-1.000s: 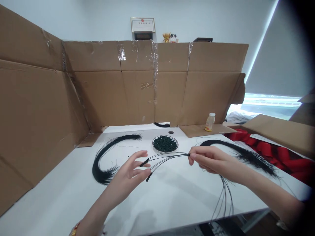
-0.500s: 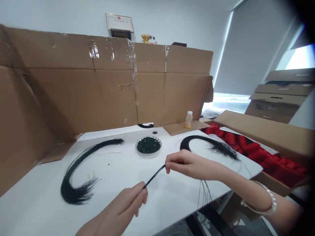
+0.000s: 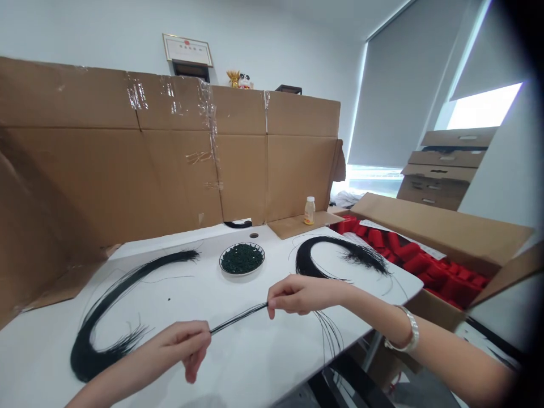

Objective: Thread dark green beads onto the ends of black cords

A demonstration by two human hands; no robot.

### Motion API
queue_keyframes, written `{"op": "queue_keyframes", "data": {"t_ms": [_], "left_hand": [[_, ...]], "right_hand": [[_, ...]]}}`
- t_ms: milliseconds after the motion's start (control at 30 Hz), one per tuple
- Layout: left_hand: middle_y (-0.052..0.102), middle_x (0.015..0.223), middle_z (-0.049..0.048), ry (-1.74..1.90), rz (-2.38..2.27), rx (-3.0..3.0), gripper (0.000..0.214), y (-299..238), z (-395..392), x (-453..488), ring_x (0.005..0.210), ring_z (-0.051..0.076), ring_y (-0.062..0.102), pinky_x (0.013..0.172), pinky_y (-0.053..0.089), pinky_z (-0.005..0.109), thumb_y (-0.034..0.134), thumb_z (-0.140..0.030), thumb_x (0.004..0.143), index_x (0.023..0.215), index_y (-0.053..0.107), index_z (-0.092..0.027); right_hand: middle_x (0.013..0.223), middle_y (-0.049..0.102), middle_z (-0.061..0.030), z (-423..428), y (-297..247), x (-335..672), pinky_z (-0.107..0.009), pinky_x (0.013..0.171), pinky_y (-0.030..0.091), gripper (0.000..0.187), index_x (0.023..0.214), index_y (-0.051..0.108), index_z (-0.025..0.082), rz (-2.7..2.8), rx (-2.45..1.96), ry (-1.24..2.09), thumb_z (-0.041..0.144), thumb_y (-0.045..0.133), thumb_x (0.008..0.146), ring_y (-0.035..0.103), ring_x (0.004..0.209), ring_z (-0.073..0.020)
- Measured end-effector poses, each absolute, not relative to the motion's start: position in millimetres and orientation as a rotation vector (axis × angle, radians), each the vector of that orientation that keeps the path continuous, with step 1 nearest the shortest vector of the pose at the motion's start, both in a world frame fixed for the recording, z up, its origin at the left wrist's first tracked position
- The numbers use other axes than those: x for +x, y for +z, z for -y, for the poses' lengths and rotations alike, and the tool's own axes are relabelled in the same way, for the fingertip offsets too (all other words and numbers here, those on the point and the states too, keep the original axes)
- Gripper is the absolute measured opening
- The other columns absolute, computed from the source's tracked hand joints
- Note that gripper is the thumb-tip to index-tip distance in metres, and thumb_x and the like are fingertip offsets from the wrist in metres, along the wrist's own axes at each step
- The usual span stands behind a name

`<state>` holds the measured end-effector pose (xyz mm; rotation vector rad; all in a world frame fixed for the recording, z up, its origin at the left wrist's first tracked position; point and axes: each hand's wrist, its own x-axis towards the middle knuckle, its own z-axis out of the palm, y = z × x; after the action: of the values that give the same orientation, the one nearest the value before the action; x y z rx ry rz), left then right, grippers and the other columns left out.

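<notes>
Apparently midway, you pinch gathered strands [image 3: 239, 318] taut between left hand [image 3: 187, 343] and right hand [image 3: 293, 293] over the desk [image 3: 250, 368]; seemingly left, from there: one bundle [image 3: 83, 356] at nine o'clock, another at two, heaped plate [image 3: 242, 274] at twelve.

Looks like small workshop in office-type room: gold-framed certificate [image 3: 187, 50] against pale wall [image 3: 289, 45], grey roller blind [image 3: 395, 102], stacked brown cardboard boxes [image 3: 446, 171]; white rectangular tabletop [image 3: 246, 362] bears curved black strand bundles [image 3: 108, 300].
</notes>
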<state>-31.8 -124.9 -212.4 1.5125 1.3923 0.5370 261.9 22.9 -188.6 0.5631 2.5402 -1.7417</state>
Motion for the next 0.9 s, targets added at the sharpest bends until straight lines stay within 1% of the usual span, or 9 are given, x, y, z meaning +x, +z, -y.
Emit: {"op": "queue_keyframes", "data": {"t_ms": [67, 133, 267, 333, 433, 533, 700, 800, 900], "left_hand": [[0.055, 0.064, -0.0021, 0.478, -1.428, 1.544, 0.04, -215.0, 119.8, -43.2, 0.066, 0.018, 0.051, 0.072, 0.04, 0.03, 0.056, -0.053, 0.096, 0.072, 0.055, -0.021], [0.049, 0.06, -0.0035, 0.491, -1.461, 1.528, 0.042, -220.4, 113.4, -59.7, 0.064, 0.017, 0.044, 0.07, 0.037, 0.03, 0.056, -0.055, 0.095, 0.07, 0.054, -0.021], [0.031, 0.058, -0.0075, 0.619, -1.569, 1.394, 0.057, -240.1, 96.5, -101.0, 0.056, 0.014, 0.026, 0.058, 0.03, 0.029, 0.059, -0.076, 0.08, 0.064, 0.041, -0.024], [0.024, 0.058, -0.0092, 0.651, -1.642, 1.353, 0.064, -250.4, 88.0, -117.6, 0.054, 0.013, 0.018, 0.054, 0.025, 0.029, 0.054, -0.086, 0.071, 0.063, 0.036, -0.025], [0.02, 0.057, -0.01, 0.672, -1.785, 1.329, 0.068, -261.9, 78.4, -129.8, 0.052, 0.012, 0.014, 0.052, 0.022, 0.029, 0.041, -0.094, 0.064, 0.06, 0.028, -0.027], [0.022, 0.056, -0.0084, 0.689, -1.965, 1.384, 0.064, -269.4, 74.6, -128.9, 0.051, 0.014, 0.021, 0.052, 0.024, 0.03, 0.036, -0.09, 0.068, 0.06, 0.025, -0.027], [0.044, 0.064, -0.0006, 0.667, -2.22, 1.634, 0.044, -277.7, 69.5, -119.7, 0.067, 0.023, 0.046, 0.065, 0.033, 0.034, 0.044, -0.057, 0.091, 0.064, 0.029, -0.027], [0.051, 0.062, -0.0007, 0.551, -2.368, 1.689, 0.047, -280.2, 58.9, -117.1, 0.066, 0.022, 0.053, 0.069, 0.041, 0.036, 0.044, -0.051, 0.1, 0.061, 0.043, -0.024], [0.064, 0.077, 0.0001, 0.436, -2.48, 1.698, 0.039, -282.1, 47.3, -115.9, 0.075, 0.019, 0.064, 0.077, 0.052, 0.037, 0.055, -0.049, 0.101, 0.081, 0.064, -0.017]], "right_hand": [[0.064, 0.028, 0.0076, -27.6, -193.2, 257.4, -0.019, 0.046, 0.025, 0.031, 0.099, 0.068, 0.015, -2.501, 0.551, -1.746, 0.042, 0.053, 0.104, 0.025, 0.054, -0.0074], [0.063, 0.032, 0.0076, -35.0, -199.3, 253.2, -0.019, 0.045, 0.026, 0.03, 0.097, 0.068, 0.015, -2.457, 0.552, -1.74, 0.04, 0.054, 0.104, 0.028, 0.052, -0.0067], [0.062, 0.04, 0.0079, -61.5, -218.4, 252.6, -0.017, 0.045, 0.03, 0.029, 0.09, 0.065, 0.013, -2.333, 0.6, -1.804, 0.039, 0.061, 0.103, 0.035, 0.049, -0.0054], [0.063, 0.042, 0.0082, -77.8, -229.8, 259.1, -0.016, 0.042, 0.03, 0.03, 0.088, 0.062, 0.013, -2.259, 0.662, -1.898, 0.039, 0.061, 0.103, 0.035, 0.046, -0.0044], [0.066, 0.047, 0.007, -97.7, -244.5, 276.7, -0.015, 0.041, 0.032, 0.029, 0.089, 0.06, 0.013, -2.168, 0.792, -2.078, 0.038, 0.06, 0.105, 0.037, 0.046, -0.0038], [0.071, 0.052, 0.0052, -106.5, -255.7, 296.7, -0.015, 0.042, 0.036, 0.028, 0.096, 0.061, 0.012, -2.112, 0.934, -2.239, 0.039, 0.058, 0.105, 0.042, 0.048, -0.0042], [0.073, 0.055, 0.0044, -101.2, -272.3, 318.0, -0.014, 0.042, 0.038, 0.024, 0.098, 0.062, 0.012, -1.999, 1.15, -2.354, 0.035, 0.06, 0.105, 0.045, 0.048, -0.0042], [0.073, 0.054, 0.0047, -92.3, -279.8, 322.4, -0.014, 0.041, 0.036, 0.022, 0.099, 0.062, 0.012, -1.973, 1.268, -2.379, 0.033, 0.061, 0.104, 0.043, 0.048, -0.0036], [0.076, 0.054, 0.0042, -82.3, -286.1, 319.5, -0.013, 0.039, 0.032, 0.019, 0.108, 0.061, 0.013, -2.026, 1.379, -2.394, 0.031, 0.06, 0.105, 0.04, 0.048, -0.003]]}}
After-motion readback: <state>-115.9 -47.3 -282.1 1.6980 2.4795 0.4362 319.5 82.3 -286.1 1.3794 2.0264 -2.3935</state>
